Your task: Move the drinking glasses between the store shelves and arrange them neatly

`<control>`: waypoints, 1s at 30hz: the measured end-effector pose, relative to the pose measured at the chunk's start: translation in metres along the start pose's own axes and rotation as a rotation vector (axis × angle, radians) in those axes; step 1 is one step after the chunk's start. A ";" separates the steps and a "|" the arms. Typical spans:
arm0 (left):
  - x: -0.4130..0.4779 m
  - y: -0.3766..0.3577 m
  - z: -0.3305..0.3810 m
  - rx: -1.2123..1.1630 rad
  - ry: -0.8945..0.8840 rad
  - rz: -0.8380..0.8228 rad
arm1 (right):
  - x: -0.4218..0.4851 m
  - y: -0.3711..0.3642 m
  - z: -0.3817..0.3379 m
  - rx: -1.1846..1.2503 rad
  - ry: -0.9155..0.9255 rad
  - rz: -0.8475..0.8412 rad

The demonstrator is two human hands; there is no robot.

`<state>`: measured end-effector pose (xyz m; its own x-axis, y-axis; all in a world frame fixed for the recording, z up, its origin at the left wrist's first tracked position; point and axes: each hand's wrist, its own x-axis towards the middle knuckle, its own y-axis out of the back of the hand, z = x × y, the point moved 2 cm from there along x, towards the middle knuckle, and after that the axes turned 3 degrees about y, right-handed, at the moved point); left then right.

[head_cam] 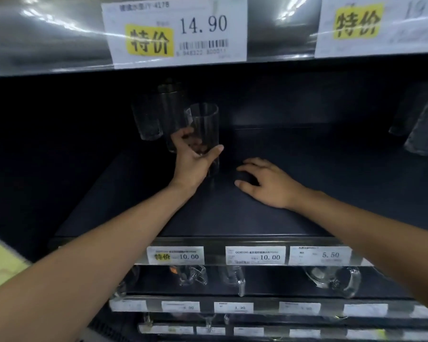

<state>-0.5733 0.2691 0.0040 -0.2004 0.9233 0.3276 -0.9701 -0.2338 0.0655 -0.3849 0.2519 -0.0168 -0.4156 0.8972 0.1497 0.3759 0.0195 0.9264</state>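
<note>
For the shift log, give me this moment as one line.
left hand: grips glass | right hand: open, on shelf | more glasses: behind

The left forearm (97, 243) and the right forearm (356, 230) are bare along all their visible length, smooth and unmarked. The left grip (190, 164) and the right grip (265, 181) are bare as well, with short fingernails.

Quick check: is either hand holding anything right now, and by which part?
The left hand grips a clear drinking glass round its lower half. The right hand holds nothing; it rests open on the dark shelf.
</note>
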 end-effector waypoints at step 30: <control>0.090 -0.047 -0.052 0.601 0.106 0.132 | 0.003 -0.002 0.000 -0.001 0.018 0.040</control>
<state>-0.5531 0.3794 -0.0189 -0.3555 0.8931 0.2755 -0.6956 -0.4497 0.5603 -0.3868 0.2545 -0.0182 -0.4152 0.8889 0.1933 0.3921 -0.0168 0.9198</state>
